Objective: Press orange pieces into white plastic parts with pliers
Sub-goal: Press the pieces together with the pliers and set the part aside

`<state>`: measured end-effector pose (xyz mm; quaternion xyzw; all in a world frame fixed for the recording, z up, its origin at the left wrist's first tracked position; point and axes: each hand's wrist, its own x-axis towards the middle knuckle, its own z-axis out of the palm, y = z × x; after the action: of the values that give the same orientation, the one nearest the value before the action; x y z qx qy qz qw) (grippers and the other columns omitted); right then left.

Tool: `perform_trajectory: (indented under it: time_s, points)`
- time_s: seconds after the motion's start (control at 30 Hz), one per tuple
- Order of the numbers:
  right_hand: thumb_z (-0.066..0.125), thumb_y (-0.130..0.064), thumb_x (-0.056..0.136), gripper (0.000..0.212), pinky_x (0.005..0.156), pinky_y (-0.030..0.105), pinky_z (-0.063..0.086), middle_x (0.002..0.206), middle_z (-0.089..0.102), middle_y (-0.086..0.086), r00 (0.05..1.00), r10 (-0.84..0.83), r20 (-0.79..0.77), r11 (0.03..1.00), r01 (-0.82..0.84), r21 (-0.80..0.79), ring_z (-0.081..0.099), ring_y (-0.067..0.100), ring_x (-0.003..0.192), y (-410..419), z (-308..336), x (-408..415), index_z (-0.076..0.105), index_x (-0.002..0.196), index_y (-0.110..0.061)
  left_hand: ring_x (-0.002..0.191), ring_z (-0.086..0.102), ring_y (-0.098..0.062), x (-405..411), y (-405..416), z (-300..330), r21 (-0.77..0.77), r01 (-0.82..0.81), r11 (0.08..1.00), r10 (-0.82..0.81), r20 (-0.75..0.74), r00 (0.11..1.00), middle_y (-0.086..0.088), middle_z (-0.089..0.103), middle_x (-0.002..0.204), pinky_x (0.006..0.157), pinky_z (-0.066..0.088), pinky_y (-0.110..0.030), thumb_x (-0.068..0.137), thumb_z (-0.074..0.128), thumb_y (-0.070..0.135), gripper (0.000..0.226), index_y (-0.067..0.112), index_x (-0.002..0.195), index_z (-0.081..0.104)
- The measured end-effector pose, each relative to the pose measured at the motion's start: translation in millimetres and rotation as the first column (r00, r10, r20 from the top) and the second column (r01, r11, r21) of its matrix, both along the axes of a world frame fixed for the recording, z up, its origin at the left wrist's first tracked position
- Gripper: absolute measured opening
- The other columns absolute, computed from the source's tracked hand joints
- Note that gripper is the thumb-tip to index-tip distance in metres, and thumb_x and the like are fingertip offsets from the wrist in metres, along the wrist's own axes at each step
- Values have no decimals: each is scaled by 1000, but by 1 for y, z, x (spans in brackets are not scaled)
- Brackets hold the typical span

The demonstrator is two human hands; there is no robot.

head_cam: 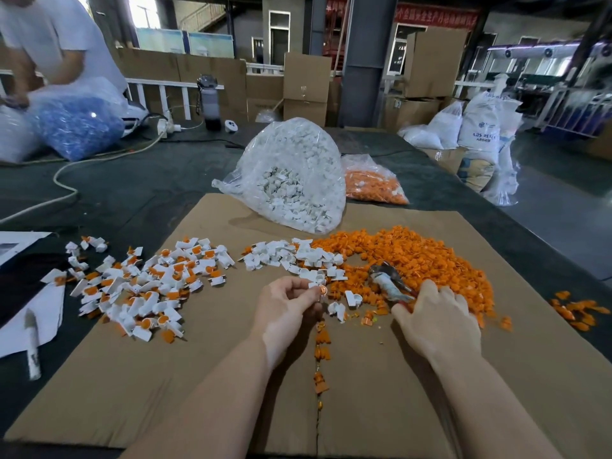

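A worker's left hand (288,301) pinches a white part (316,282) with an orange piece (323,289) seated in it, fingers curled round it, raised just off the cardboard sheet (198,376). The right hand (437,318) grips the pliers (389,281) on the edge of the orange heap (414,253) — stock kept within reach on that side. Finished parts (142,283) lie to the left. A bag of white parts (288,180) stands behind, on a dark surface (132,183) in a warehouse stacked with cartons (306,84).

I'm looking into a factory hall: stacked cartons (306,84), resin sacks (477,127), steel pillar (367,58), and bulk bags of plastic parts (291,180) on the surface (132,180).
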<state>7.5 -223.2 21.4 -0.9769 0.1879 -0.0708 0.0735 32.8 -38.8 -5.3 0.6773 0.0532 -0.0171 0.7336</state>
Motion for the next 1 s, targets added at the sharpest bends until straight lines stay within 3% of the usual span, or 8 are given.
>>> perform_trajectory:
  time_s: [0.1,0.27,0.4,0.57,0.67,0.77,1.0]
  points:
    - [42,-45,92,31,73,33,40,102,54,4,991,122,61,989,-127,74,50,24,98,8,8,-1,48,98,-15,49,56,-9,2,0,3,-106,6,994,-12,-55,998,-8,61,63,50,50,-20,87,64,7,15,-3,98,62]
    - [42,-44,93,35,61,32,39,82,60,4,927,367,-70,865,-313,393,57,21,74,29,16,-3,59,93,-13,48,54,-13,6,0,5,-216,-2,976,-21,-106,994,-13,55,63,51,52,-25,89,58,1,20,-12,105,56]
    - [44,-38,95,34,51,29,24,57,39,0,898,427,-108,788,-311,532,34,15,50,36,21,-8,55,76,-11,47,52,-12,8,0,5,-224,-40,974,10,-135,991,-12,57,62,46,50,-20,90,56,0,18,-11,104,57]
    - [42,-33,95,37,56,32,23,56,32,0,873,473,-119,731,-313,606,28,15,48,37,27,-8,41,64,-13,45,51,-10,11,-4,5,-199,-81,977,50,-155,987,-12,57,62,41,45,-16,91,56,1,18,-11,103,59]
    - [42,-32,94,32,59,34,24,65,37,6,861,482,-162,724,-288,627,33,19,57,38,27,-7,44,69,-13,43,52,-6,13,-5,4,-204,-112,973,79,-164,983,-11,58,63,42,46,-14,91,55,1,15,-9,102,58]
    - [41,-32,93,32,56,32,26,60,41,2,853,492,-176,715,-280,640,36,17,54,41,28,-6,44,65,-16,43,53,-5,14,-5,3,-200,-134,971,103,-160,982,-9,58,62,44,47,-15,90,57,2,12,-7,98,59]
    - [38,-39,97,33,51,27,28,67,42,-2,860,491,-140,785,-366,500,38,12,57,48,24,-7,39,70,-21,52,55,-9,16,-4,2,-182,-132,974,99,-181,978,-7,59,61,47,48,-15,90,57,4,11,-5,95,61]
